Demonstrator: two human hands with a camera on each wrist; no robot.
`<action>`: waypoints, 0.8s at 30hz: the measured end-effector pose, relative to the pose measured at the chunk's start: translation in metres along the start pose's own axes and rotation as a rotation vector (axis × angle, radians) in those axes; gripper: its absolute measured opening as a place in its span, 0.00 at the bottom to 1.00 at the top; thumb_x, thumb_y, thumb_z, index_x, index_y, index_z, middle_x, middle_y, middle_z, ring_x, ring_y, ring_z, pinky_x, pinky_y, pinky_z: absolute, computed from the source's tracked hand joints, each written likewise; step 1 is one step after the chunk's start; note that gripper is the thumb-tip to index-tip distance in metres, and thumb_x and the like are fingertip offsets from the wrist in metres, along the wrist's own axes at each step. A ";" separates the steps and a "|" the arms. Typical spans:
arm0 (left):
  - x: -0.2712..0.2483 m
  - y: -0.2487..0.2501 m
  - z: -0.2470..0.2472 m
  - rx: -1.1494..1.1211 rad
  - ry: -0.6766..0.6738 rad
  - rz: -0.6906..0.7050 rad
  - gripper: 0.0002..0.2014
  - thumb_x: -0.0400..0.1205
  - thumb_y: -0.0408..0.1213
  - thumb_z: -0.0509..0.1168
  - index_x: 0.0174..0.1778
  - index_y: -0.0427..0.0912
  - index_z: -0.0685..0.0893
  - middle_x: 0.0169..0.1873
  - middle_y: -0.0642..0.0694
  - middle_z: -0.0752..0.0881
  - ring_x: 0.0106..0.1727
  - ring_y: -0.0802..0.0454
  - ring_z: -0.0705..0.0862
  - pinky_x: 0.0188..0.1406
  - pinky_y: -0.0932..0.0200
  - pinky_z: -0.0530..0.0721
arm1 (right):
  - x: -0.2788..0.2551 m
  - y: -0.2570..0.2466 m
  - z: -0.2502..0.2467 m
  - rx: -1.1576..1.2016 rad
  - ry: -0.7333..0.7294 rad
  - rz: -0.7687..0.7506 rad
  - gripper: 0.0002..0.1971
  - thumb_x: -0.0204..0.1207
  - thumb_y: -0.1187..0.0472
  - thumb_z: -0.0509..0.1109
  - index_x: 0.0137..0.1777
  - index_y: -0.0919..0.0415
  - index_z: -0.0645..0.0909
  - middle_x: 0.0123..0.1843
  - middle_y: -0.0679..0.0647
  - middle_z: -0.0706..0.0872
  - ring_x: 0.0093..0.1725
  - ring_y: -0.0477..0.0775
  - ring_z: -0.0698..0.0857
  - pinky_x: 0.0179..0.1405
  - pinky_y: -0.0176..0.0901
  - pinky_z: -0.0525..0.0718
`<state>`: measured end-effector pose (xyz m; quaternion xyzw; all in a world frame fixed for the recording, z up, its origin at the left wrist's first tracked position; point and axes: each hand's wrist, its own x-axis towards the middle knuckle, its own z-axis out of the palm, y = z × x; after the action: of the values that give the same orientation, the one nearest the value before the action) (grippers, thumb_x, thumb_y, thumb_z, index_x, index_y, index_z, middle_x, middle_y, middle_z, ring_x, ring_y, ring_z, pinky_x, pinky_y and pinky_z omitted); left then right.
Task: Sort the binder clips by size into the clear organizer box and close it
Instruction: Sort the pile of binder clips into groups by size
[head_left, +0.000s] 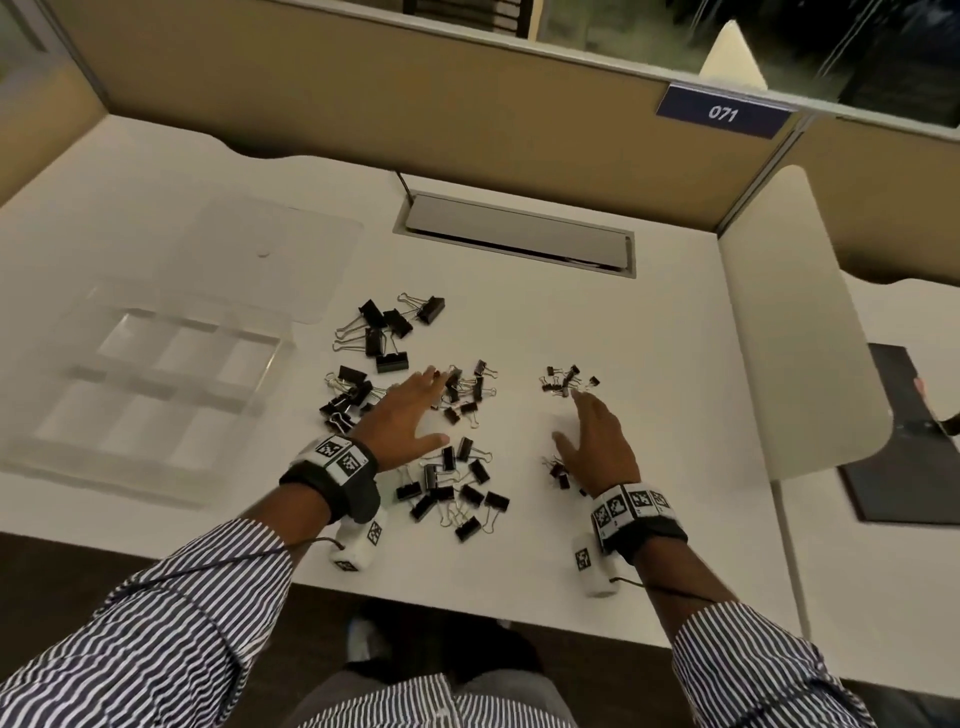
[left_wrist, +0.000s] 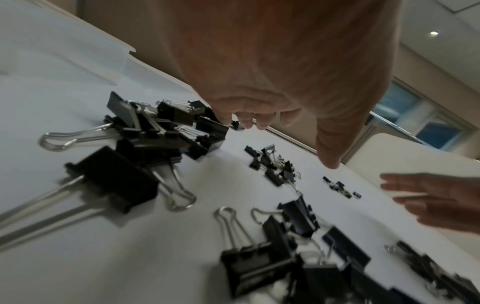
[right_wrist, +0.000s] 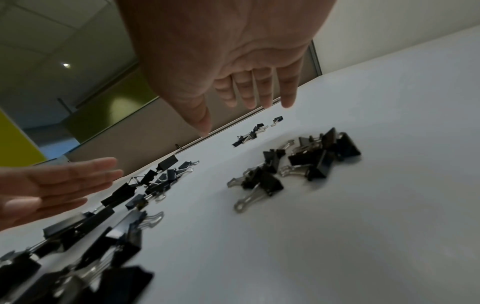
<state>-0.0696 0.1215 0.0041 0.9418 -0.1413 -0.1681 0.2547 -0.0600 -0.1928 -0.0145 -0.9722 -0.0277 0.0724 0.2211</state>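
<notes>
Black binder clips lie in loose heaps on the white desk (head_left: 649, 364). Large clips (head_left: 387, 330) sit at the back, medium clips (head_left: 452, 488) near the front edge, tiny clips (head_left: 569, 382) at the right. The clear organizer box (head_left: 156, 395) stands open at the left, its compartments empty, with its lid (head_left: 270, 254) flat behind it. My left hand (head_left: 410, 410) hovers flat over the middle heaps, fingers spread, holding nothing. My right hand (head_left: 597, 436) is open too, fingertips close to the tiny clips. Both palms show from below in the wrist views: left hand (left_wrist: 272, 82), right hand (right_wrist: 233, 61).
A grey cable hatch (head_left: 519, 234) is set into the desk at the back. Tan partition walls (head_left: 363, 93) close off the rear. A white divider (head_left: 795, 338) bounds the right side, with a dark pad (head_left: 904, 447) and another person's hand (head_left: 924, 395) beyond it.
</notes>
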 end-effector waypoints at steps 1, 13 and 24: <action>-0.002 -0.005 0.002 0.033 -0.024 0.022 0.45 0.83 0.55 0.64 0.85 0.51 0.39 0.86 0.46 0.42 0.86 0.48 0.42 0.85 0.42 0.47 | -0.005 -0.005 0.002 -0.015 0.020 0.003 0.36 0.80 0.51 0.68 0.85 0.54 0.58 0.84 0.56 0.64 0.81 0.59 0.64 0.77 0.55 0.70; 0.008 0.009 0.029 0.097 -0.093 0.139 0.47 0.82 0.58 0.63 0.86 0.50 0.37 0.86 0.45 0.37 0.86 0.48 0.37 0.85 0.43 0.40 | -0.052 -0.025 0.009 -0.091 0.040 0.058 0.39 0.80 0.43 0.66 0.87 0.54 0.53 0.87 0.57 0.58 0.85 0.57 0.57 0.82 0.53 0.62; 0.062 0.059 0.041 0.175 -0.087 0.162 0.44 0.84 0.55 0.61 0.86 0.48 0.40 0.86 0.45 0.40 0.86 0.47 0.39 0.85 0.44 0.44 | -0.028 0.014 -0.017 -0.029 0.043 0.086 0.38 0.81 0.45 0.67 0.86 0.51 0.53 0.87 0.54 0.58 0.85 0.54 0.57 0.79 0.51 0.66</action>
<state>-0.0405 0.0334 -0.0137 0.9377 -0.2418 -0.1748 0.1780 -0.0851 -0.2153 -0.0023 -0.9769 0.0180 0.0607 0.2040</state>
